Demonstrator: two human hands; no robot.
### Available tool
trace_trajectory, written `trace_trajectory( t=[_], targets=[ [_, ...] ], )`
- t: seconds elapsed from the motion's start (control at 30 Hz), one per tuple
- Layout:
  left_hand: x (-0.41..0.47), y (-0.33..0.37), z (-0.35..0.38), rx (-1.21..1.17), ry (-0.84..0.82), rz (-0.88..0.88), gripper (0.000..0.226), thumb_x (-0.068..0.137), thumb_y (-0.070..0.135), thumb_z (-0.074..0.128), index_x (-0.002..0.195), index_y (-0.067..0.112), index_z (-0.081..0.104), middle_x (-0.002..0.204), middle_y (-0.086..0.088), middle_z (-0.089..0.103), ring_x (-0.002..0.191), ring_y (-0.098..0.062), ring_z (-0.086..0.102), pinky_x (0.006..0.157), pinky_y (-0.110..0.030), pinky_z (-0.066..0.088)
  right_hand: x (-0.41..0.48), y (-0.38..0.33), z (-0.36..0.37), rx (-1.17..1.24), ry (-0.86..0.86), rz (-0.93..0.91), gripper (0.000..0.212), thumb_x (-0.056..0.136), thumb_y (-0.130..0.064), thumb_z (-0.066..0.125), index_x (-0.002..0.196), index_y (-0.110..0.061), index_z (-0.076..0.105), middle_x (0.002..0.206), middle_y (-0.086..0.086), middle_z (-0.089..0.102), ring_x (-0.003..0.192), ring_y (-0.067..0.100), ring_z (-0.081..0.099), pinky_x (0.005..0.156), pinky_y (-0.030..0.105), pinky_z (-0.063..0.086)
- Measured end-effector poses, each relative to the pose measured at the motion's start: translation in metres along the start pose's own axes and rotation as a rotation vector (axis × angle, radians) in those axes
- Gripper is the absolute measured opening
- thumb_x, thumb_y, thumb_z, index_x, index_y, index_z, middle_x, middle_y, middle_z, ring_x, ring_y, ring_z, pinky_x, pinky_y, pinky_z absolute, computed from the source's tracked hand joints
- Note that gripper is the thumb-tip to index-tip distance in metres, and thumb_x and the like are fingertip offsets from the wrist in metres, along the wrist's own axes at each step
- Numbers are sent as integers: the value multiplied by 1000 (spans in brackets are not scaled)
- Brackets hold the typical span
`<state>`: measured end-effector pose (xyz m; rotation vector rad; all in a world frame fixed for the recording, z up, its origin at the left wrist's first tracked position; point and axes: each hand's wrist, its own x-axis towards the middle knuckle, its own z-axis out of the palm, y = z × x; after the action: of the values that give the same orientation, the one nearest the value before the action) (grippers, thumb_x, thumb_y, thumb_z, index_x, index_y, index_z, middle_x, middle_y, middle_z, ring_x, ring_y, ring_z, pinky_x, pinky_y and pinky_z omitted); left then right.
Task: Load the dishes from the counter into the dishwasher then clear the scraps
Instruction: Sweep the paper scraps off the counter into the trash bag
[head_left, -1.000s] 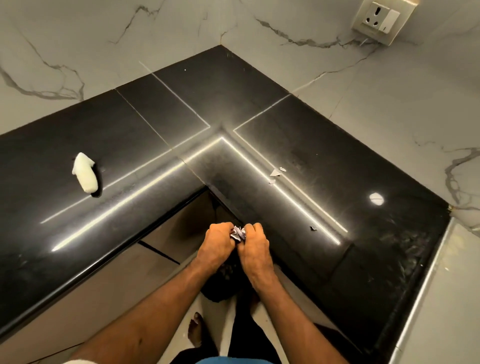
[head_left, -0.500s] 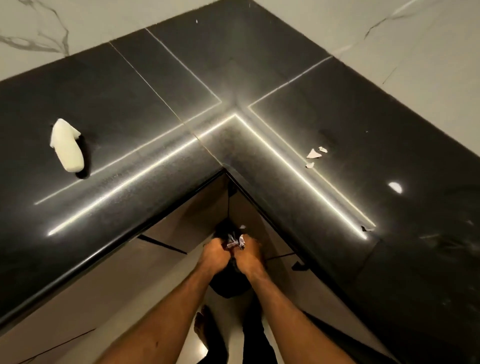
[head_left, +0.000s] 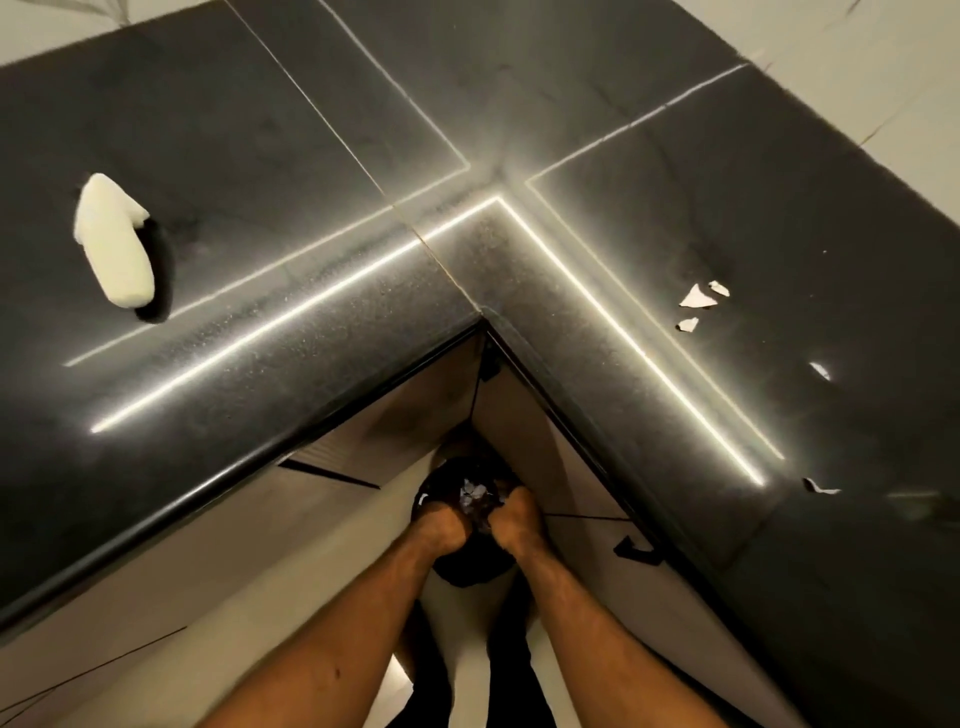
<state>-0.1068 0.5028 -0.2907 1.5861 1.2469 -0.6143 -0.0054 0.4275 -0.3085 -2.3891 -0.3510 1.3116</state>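
- Where both forearms reach down past the counter (head_left: 571, 104) edge in the head view, L hand (head_left: 441, 525) and R hand (head_left: 517, 522) sit side by side, knuckles up, both clenched.
- Scrap wad (head_left: 475, 496), crumpled pale/grey bits, is wedged btw the two fists. It touches both and pokes out just beyond the knuckles.
- Both hands look to be pinching the wad. Fingertips are hidden under the knuckles, so exact contact is unclear.
- Black round bin (head_left: 467, 569) is directly under hands + wad, in the inner corner where the cabinet fronts (head_left: 363, 447) meet.
- Counter is black, L-shaped and glossy, w/ bright light lines running along both legs.
- Loose scraps (head_left: 696, 299), three small white bits, lie on the R leg of the counter, well apart from the hands. One more small chip (head_left: 820, 488) lies nearer the front edge.
- Cream lump (head_left: 114, 244) lies on the L leg, far from everything else.
- Pale marble wall (head_left: 883, 78) is behind the counter, top R.
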Motion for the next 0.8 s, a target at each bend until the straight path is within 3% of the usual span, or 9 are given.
trace_trajectory(
  t=[0.1,0.2,0.3,0.4,0.53,0.6,0.7,0.8],
  targets=[
    [-17,3,-9,49,13,60,46,106,14,46,149,-1,40,149,-17,47,138,-30,45,115,-30,33,-13,-7,-9,-35,2,-46,39,97,-10,60,136,-10,63,135,13,66,124,31,63,105,36,52],
    [-38,14,-24,161,100,146,37,91,18,54,126,6,61,127,-16,64,113,-32,62,96,-37,53,-36,-19,-21,-13,0,-142,36,97,-14,57,132,-19,64,128,2,68,120,25,65,104,37,53],
    [-71,35,-40,174,207,337,43,91,18,53,134,13,56,129,-10,60,119,-28,58,102,-39,48,-70,-32,-41,61,42,-301,38,92,-16,56,126,-27,66,113,-9,71,107,14,68,96,37,56],
    [-104,54,-54,132,351,527,45,96,18,55,141,14,54,139,-3,56,130,-19,52,111,-31,40,-111,-47,-69,111,110,-437,39,99,-14,58,137,-21,63,118,-11,69,109,5,67,96,24,54],
    [-152,88,-73,44,516,775,31,98,19,56,127,23,64,124,8,63,113,-4,59,100,-23,49,-161,-59,-112,154,224,-650,33,102,-17,61,135,-23,65,120,-15,69,110,-5,65,98,20,54],
    [-168,112,-79,36,557,862,26,99,20,56,123,23,65,123,10,62,114,-2,57,101,-24,48,-179,-58,-137,163,312,-749,36,101,-14,62,135,-23,65,127,-16,67,118,-4,62,103,19,50],
    [-179,151,-79,163,491,818,40,99,32,57,138,24,57,150,4,48,141,-11,41,118,-30,35,-192,-41,-175,185,483,-796,47,100,-8,62,145,-21,57,145,-13,58,136,1,52,115,23,40],
    [-180,189,-78,381,362,703,69,97,45,60,156,21,34,167,-4,20,155,-21,14,124,-36,19,-187,-10,-209,117,671,-673,59,102,-18,62,157,-24,42,165,-9,37,154,4,29,126,32,26]
  ],
)
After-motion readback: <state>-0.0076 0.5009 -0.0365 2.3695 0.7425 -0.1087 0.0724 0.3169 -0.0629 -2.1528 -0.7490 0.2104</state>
